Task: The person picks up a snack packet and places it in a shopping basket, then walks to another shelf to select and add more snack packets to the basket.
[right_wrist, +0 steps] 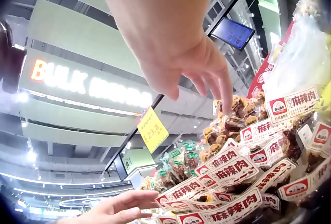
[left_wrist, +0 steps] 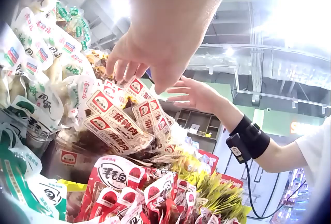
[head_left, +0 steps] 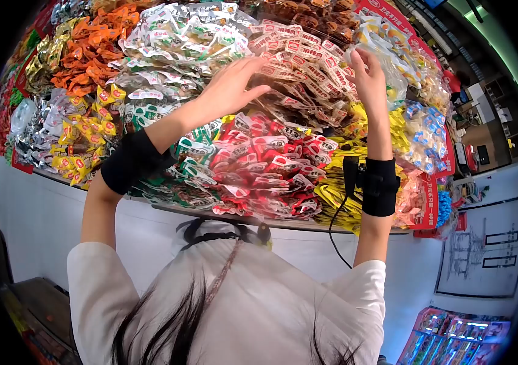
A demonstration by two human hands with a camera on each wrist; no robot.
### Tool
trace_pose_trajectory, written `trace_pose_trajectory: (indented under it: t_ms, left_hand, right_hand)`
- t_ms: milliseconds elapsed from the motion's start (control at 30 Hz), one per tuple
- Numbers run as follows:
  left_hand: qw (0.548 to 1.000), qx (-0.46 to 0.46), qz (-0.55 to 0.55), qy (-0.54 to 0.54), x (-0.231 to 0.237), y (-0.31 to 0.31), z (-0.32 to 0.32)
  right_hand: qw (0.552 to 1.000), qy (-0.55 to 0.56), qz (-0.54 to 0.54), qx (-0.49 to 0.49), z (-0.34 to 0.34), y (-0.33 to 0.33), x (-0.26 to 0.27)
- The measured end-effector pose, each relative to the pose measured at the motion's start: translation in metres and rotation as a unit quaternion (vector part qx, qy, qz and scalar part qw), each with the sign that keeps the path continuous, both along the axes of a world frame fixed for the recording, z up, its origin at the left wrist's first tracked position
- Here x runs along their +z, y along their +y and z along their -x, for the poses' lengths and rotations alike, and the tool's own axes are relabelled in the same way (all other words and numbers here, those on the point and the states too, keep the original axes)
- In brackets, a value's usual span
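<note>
In the head view my left hand [head_left: 231, 85] reaches over the left edge of a heap of snack packets with white-and-red labels [head_left: 298, 58]. Its fingers are extended, with the thumb apart. My right hand [head_left: 368, 76] is at the right side of the same heap, beside a clear plastic bag [head_left: 394, 85]. The right wrist view shows the right hand's fingers [right_wrist: 223, 81] loosely bent above the labelled packets [right_wrist: 227, 167], holding nothing visible. From the left wrist, the left hand [left_wrist: 155, 48] hangs over those packets, its fingertips partly overlapping them.
Red packets [head_left: 259, 158] and yellow packets [head_left: 347, 182] lie along the stall's near edge. White-and-green packets [head_left: 180, 36] are heaped at the left, orange ones [head_left: 89, 48] beyond. A yellow price card [right_wrist: 152, 130] stands above the goods. A black cable hangs from the right wrist strap [head_left: 377, 185].
</note>
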State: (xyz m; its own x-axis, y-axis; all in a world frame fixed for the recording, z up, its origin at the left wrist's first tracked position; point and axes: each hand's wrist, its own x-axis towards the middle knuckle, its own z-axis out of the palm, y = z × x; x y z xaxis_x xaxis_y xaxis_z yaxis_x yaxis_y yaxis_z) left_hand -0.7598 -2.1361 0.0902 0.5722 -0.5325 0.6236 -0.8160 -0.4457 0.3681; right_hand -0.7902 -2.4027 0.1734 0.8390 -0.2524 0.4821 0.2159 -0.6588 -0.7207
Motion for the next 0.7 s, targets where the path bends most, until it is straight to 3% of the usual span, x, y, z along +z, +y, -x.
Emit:
trace_pose_trajectory:
  t_ms: [133, 367, 567, 700]
  left_hand:
    - [1.0, 0.027, 0.0, -0.001, 0.0, 0.003, 0.006]
    - [0.999, 0.031, -0.011, 0.033, 0.008, 0.025, 0.022]
    - [0.999, 0.026, 0.018, 0.013, 0.019, 0.081, 0.045]
    - [0.998, 0.05, 0.044, -0.012, 0.022, 0.123, 0.048]
  right_hand:
    - [0.999, -0.025, 0.022, -0.01, 0.001, -0.003, -0.005]
    - [0.998, 0.019, -0.052, 0.002, 0.023, 0.014, -0.004]
    - [0.988, 0.019, -0.155, 0.013, 0.071, 0.037, -0.016]
    - [0.991, 0.033, -0.13, 0.028, 0.097, 0.066, -0.018]
